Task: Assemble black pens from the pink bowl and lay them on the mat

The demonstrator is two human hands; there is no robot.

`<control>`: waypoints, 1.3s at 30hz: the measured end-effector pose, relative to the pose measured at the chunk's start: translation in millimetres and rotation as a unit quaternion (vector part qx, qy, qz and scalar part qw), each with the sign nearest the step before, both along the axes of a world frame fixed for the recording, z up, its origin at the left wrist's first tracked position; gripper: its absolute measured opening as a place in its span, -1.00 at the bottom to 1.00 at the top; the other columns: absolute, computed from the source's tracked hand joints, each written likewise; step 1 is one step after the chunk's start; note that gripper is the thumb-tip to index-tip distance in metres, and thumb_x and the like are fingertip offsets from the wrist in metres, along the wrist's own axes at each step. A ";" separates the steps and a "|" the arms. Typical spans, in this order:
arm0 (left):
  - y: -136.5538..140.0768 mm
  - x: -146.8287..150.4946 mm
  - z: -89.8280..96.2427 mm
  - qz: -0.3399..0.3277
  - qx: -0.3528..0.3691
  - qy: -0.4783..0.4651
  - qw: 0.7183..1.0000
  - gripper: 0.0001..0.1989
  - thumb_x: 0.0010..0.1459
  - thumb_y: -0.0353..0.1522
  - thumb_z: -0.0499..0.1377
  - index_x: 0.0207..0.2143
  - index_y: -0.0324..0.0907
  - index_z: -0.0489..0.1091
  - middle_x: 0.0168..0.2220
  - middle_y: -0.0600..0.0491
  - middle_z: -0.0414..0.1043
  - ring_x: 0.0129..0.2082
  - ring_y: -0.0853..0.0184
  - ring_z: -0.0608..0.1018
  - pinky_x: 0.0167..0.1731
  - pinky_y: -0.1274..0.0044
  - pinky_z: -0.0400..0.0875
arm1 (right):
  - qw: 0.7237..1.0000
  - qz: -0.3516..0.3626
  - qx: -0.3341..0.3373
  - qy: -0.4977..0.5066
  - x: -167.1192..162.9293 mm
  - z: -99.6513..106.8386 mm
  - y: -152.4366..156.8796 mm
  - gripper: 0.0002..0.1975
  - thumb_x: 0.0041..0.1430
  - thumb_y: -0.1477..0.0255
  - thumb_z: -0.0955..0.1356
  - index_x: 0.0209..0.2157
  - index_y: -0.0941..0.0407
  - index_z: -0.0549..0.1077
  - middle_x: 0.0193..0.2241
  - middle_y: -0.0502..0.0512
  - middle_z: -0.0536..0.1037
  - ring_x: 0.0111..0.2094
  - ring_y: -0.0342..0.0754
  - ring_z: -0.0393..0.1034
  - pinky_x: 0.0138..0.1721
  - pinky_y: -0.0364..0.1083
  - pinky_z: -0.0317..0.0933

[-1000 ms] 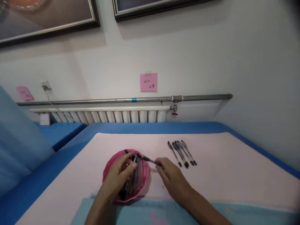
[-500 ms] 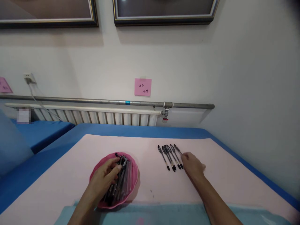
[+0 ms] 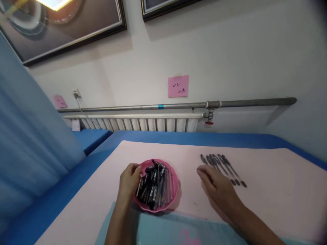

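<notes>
Left hand is at the rim of pink bowl, grip unclear; right hand is closed, black-capped pens just beyond.

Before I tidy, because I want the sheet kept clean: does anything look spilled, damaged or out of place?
Small dark marks on the pink sheet, between the pink bowl and the right hand, look odd because the surface around them is plain. I can't tell whether they're stains or scraps.
</notes>
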State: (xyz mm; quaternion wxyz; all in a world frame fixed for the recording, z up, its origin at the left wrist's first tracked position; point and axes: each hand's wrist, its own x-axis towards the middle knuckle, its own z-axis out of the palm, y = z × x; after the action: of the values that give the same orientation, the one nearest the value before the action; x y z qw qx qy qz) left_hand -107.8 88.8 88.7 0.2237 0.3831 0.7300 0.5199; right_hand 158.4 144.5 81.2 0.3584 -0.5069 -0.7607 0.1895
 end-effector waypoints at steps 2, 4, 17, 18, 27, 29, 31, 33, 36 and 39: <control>1.1 -0.6 -3.6 -0.022 -0.044 0.080 0.996 -0.84 0.00 -0.30 0.09 -0.48 -0.20 0.39 -0.56 0.09 0.42 -0.56 0.41 0.42 -0.54 0.60 0.25 | 0.997 0.060 -0.030 -0.026 -13.4 -7.0 -9.4 -0.80 0.17 0.33 0.15 -0.42 0.07 0.33 -0.52 0.01 0.46 -0.49 -0.07 0.35 -0.45 -0.13 0.16; 1.6 -1.1 -5.9 -0.039 -0.075 0.121 0.989 -0.88 0.00 -0.36 0.08 -0.49 -0.18 0.39 -0.54 0.09 0.44 -0.52 0.40 0.43 -0.51 0.60 0.23 | 0.991 0.089 -0.066 -0.068 -20.0 -14.0 -13.0 -0.80 0.17 0.37 0.15 -0.47 0.06 0.30 -0.56 -0.01 0.44 -0.51 -0.07 0.34 -0.50 -0.14 0.13; -0.6 8.8 -6.1 -0.131 -0.167 0.237 0.948 -0.84 -0.04 -0.48 0.05 -0.48 -0.18 0.43 -0.46 0.04 0.44 -0.43 0.34 0.44 -0.42 0.55 0.20 | 0.979 0.110 -0.079 -0.153 -22.3 -23.3 -7.2 -0.80 0.13 0.46 0.14 -0.53 0.08 0.27 -0.53 0.03 0.46 -0.49 -0.05 0.32 -0.48 -0.12 0.05; -0.3 10.9 -6.0 -0.138 -0.174 0.249 0.943 -0.85 -0.05 -0.47 0.07 -0.51 -0.19 0.44 -0.44 0.02 0.43 -0.42 0.32 0.44 -0.41 0.54 0.20 | 0.979 0.110 -0.078 -0.156 -22.3 -23.6 -7.1 -0.81 0.12 0.46 0.15 -0.52 0.08 0.28 -0.53 0.03 0.46 -0.48 -0.05 0.32 -0.48 -0.12 0.05; -2.9 18.6 -5.0 -0.169 -0.211 0.304 0.914 -0.84 -0.06 -0.38 0.10 -0.58 -0.22 0.44 -0.36 -0.13 0.41 -0.37 0.21 0.44 -0.31 0.43 0.24 | 0.977 0.116 -0.065 -0.165 -20.6 -29.8 -5.1 -0.82 0.14 0.48 0.15 -0.49 0.09 0.30 -0.51 0.02 0.45 -0.48 -0.07 0.30 -0.47 -0.14 0.04; -3.0 18.2 -6.4 -0.173 -0.201 0.303 0.915 -0.84 -0.09 -0.37 0.13 -0.64 -0.22 0.41 -0.38 -0.12 0.41 -0.39 0.21 0.44 -0.33 0.43 0.25 | 0.977 0.117 -0.066 -0.163 -20.5 -30.6 -4.9 -0.82 0.14 0.48 0.16 -0.49 0.09 0.31 -0.51 0.02 0.45 -0.47 -0.07 0.30 -0.46 -0.14 0.04; -2.3 17.7 -8.9 -0.167 -0.186 0.290 0.924 -0.87 -0.15 -0.41 0.16 -0.70 -0.20 0.37 -0.43 -0.09 0.40 -0.41 0.22 0.43 -0.35 0.43 0.24 | 0.978 0.117 -0.068 -0.161 -20.7 -30.3 -5.0 -0.81 0.14 0.47 0.16 -0.49 0.09 0.31 -0.50 0.03 0.45 -0.47 -0.07 0.30 -0.46 -0.14 0.04; -1.4 17.0 -11.4 -0.156 -0.179 0.275 0.932 -0.86 -0.20 -0.47 0.15 -0.75 -0.19 0.32 -0.48 -0.05 0.39 -0.45 0.25 0.43 -0.39 0.46 0.23 | 0.978 0.116 -0.071 -0.157 -21.3 -29.3 -5.5 -0.81 0.14 0.47 0.16 -0.49 0.09 0.32 -0.50 0.03 0.46 -0.47 -0.07 0.30 -0.45 -0.13 0.04; -1.1 14.4 -12.0 -0.137 -0.189 0.266 0.935 -0.84 -0.18 -0.48 0.11 -0.75 -0.17 0.30 -0.55 0.00 0.36 -0.53 0.30 0.40 -0.46 0.49 0.18 | 0.980 0.113 -0.077 -0.145 -22.3 -26.8 -6.5 -0.81 0.12 0.47 0.16 -0.51 0.10 0.31 -0.52 0.03 0.45 -0.48 -0.06 0.30 -0.46 -0.13 0.03; -2.9 9.0 -6.8 -0.108 -0.192 0.264 0.939 -0.81 -0.10 -0.44 0.06 -0.73 -0.16 0.29 -0.65 0.05 0.29 -0.57 0.32 0.37 -0.50 0.51 0.12 | 0.983 0.103 -0.087 -0.124 -22.7 -23.0 -7.0 -0.82 0.09 0.48 0.18 -0.54 0.09 0.30 -0.55 0.01 0.44 -0.50 -0.07 0.29 -0.47 -0.13 0.04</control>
State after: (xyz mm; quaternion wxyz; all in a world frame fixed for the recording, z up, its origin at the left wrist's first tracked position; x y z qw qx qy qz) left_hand -98.7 85.9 81.8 0.1472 0.5326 0.8031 0.2229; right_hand 135.7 137.5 58.2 0.1945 -0.4750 -0.8279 0.2262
